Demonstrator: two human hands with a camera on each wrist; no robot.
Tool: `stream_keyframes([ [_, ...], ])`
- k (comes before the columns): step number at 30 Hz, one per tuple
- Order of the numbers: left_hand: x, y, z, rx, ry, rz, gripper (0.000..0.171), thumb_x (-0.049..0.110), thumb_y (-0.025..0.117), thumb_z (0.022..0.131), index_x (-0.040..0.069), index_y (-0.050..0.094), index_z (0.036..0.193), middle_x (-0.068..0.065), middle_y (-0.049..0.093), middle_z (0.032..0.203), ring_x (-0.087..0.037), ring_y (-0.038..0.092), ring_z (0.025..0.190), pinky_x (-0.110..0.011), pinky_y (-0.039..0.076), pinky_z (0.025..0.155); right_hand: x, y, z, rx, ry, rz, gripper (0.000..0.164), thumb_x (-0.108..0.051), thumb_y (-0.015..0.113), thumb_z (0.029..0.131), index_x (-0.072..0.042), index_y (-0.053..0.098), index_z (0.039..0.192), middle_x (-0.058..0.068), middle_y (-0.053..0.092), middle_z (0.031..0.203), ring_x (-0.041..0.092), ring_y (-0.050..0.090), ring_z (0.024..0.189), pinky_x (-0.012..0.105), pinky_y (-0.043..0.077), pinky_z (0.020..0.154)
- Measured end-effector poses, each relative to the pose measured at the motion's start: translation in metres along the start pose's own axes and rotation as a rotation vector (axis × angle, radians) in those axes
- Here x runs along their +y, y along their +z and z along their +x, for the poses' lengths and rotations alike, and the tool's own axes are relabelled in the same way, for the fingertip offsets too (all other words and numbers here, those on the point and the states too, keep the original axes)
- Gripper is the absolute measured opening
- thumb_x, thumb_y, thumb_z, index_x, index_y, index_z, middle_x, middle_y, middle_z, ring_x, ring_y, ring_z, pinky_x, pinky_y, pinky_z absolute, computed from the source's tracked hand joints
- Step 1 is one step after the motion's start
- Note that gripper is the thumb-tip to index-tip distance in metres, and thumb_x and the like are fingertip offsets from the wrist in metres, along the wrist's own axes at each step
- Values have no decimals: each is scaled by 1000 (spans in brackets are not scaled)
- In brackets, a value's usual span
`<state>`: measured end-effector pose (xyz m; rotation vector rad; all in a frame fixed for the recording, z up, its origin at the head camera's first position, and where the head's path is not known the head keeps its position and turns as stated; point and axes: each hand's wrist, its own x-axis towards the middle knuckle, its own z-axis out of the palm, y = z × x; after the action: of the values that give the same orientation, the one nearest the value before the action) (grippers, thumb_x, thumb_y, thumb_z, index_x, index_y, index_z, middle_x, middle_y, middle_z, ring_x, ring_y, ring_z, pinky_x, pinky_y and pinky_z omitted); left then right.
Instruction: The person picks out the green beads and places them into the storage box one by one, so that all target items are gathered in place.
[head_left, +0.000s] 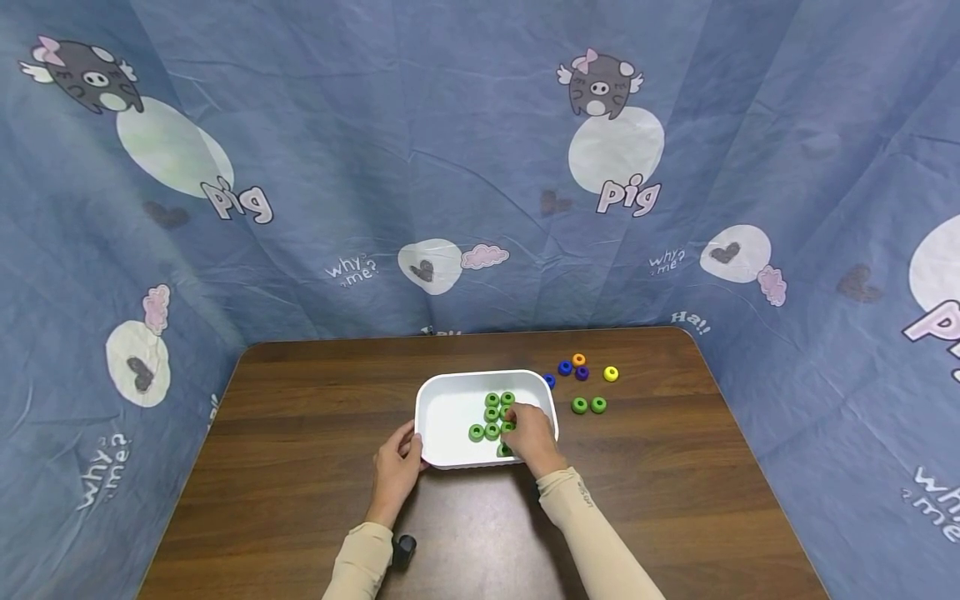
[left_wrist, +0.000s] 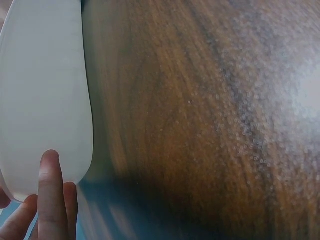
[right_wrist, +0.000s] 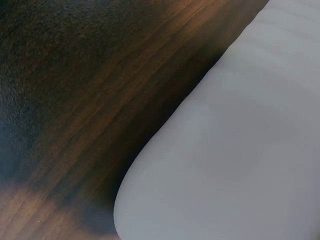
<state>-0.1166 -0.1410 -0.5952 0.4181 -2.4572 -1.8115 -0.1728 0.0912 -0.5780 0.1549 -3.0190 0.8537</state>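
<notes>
A white tray (head_left: pixel 450 417) stands on the table and holds several green beads (head_left: pixel 492 415), round with a hole, grouped toward its right side. My left hand (head_left: pixel 397 467) grips the tray's near left corner; in the left wrist view a finger (left_wrist: pixel 51 180) lies straight against its outer wall. Over the tray's right part, my right hand (head_left: pixel 533 437) reaches in and pinches a green bead (head_left: pixel 507 428) between thumb and forefinger, partly hidden by the hand. Another green bead (head_left: pixel 504 450) sits below it by the near wall. In the right wrist view only the tray's outer wall (right_wrist: pixel 210 170) and table show.
Right of the tray lie two green beads (head_left: pixel 588 405), a yellow bead (head_left: pixel 611 374), an orange bead (head_left: pixel 579 360) and several blue or purple ones (head_left: pixel 566 367). The wooden table (head_left: pixel 300 442) ends at a blue printed curtain (head_left: pixel 480 167).
</notes>
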Motion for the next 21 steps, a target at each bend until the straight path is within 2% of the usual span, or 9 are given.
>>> stream_keyframes([
  [14,1,2,0,1,-4,3,38,9,54,101,1,59,137,-27,66,127,-36,72,107,-19,62,65,0,-2,1,-3,-7,-3,20,-5,82,67,-8,71,84,7,71,80,22,64,73,34,52,63],
  [18,1,2,0,1,-2,10,38,9,54,101,0,58,137,-28,66,128,-37,72,107,-20,63,65,-2,-8,0,33,-18,64,21,-4,82,67,-5,72,85,10,74,84,25,67,77,37,56,68],
  [21,0,0,0,1,-6,10,38,9,54,101,0,58,138,-28,65,128,-37,72,107,-20,63,65,-1,-13,1,88,-63,148,21,-5,83,70,-2,72,88,12,75,88,28,69,82,39,58,75],
])
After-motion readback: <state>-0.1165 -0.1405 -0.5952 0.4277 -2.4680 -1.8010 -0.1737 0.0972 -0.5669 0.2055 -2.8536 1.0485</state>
